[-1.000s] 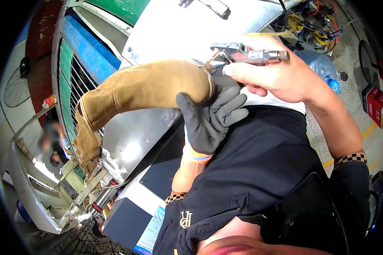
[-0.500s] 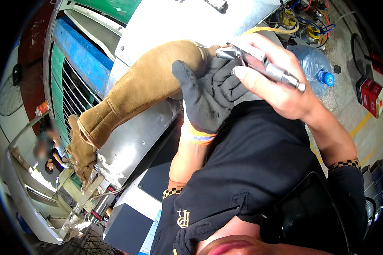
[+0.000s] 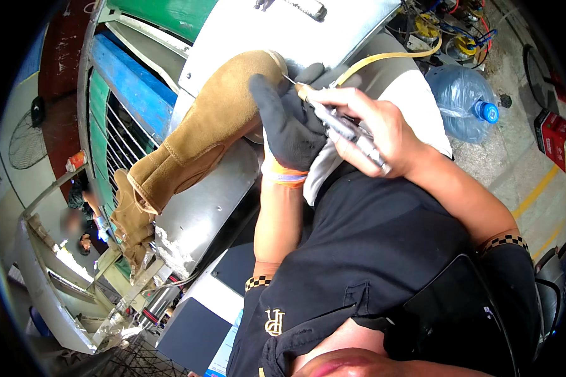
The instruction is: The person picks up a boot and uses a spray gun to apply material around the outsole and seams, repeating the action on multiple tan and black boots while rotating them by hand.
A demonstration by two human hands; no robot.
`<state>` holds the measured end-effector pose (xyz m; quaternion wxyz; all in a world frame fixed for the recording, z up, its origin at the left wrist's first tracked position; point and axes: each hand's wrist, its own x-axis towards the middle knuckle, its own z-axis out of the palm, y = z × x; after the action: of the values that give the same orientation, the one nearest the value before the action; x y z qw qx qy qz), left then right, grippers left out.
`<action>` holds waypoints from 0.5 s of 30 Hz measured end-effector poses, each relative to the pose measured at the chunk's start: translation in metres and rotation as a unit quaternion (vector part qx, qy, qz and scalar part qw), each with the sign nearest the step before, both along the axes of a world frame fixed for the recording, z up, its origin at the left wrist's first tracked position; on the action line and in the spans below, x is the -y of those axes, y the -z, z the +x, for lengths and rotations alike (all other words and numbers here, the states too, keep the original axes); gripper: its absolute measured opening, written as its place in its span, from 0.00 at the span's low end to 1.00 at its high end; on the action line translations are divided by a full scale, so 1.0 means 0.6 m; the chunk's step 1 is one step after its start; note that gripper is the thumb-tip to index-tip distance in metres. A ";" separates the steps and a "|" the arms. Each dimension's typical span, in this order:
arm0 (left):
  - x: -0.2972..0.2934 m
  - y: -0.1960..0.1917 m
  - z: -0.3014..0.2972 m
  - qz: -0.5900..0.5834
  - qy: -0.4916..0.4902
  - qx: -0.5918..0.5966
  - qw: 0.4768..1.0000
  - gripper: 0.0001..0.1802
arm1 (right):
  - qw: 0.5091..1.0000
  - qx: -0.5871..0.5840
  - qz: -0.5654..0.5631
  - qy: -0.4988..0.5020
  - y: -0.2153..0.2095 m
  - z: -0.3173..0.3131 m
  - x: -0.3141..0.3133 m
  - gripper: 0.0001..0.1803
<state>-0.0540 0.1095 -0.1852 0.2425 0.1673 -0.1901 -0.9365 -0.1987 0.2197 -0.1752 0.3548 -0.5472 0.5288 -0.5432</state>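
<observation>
A tan suede boot point(image 3: 226, 100) lies slanted over the metal work surface, its shaft toward the lower left. My left hand point(image 3: 289, 129), in a dark grey glove with an orange cuff, is beside the boot's foot end. Its thumb stands apart and overlaps the suede; the fingers are spread and partly blurred. My bare right hand point(image 3: 383, 132) is closed around a small metal spray gun point(image 3: 352, 132) with a brass-coloured nozzle and thin tip. The tip points at the boot's end, over the gloved fingers. A yellow hose point(image 3: 383, 56) runs behind the gun.
More tan boots point(image 3: 131, 220) hang at the left edge of the metal surface point(image 3: 201, 207). A blue beam point(image 3: 129, 88) and a green barred frame are beyond. On the right floor are a large clear bottle point(image 3: 462, 100) and a red box point(image 3: 553, 139). White cloth point(image 3: 415, 107) covers my lap.
My right hand has brought the spray gun left and down, its tip now near the boot. My left hand's curled fingers have spread. More of the hose and white cloth shows.
</observation>
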 end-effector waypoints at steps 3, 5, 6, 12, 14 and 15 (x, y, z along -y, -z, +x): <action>-0.019 -0.076 0.061 -0.408 0.054 0.297 0.862 0.37 | 0.997 0.068 0.019 -0.024 -0.006 -0.049 0.007 0.23; -0.001 -0.120 0.141 -0.551 -0.001 0.301 0.778 0.35 | 0.992 -0.061 -0.099 0.043 0.000 -0.102 0.017 0.22; 0.016 -0.144 0.203 -0.573 -0.070 0.225 0.785 0.34 | 0.968 -0.181 -0.144 0.093 0.003 -0.141 0.026 0.22; 0.116 -0.255 0.349 -0.580 -0.161 0.590 0.538 0.33 | 0.914 -0.203 -0.220 0.275 -0.056 -0.279 0.201 0.23; 0.126 -0.258 0.299 -0.661 0.000 0.515 0.546 0.33 | 0.831 -0.354 -0.307 0.300 -0.026 -0.365 0.246 0.24; 0.123 -0.265 0.278 -0.663 0.035 0.541 0.516 0.24 | 0.820 -0.390 -0.293 0.299 0.002 -0.389 0.264 0.24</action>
<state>0.1125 0.0356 -0.0265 0.1001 0.4260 -0.8559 -0.2755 -0.4319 0.0611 -0.1762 -0.2381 -0.6061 0.5768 -0.4932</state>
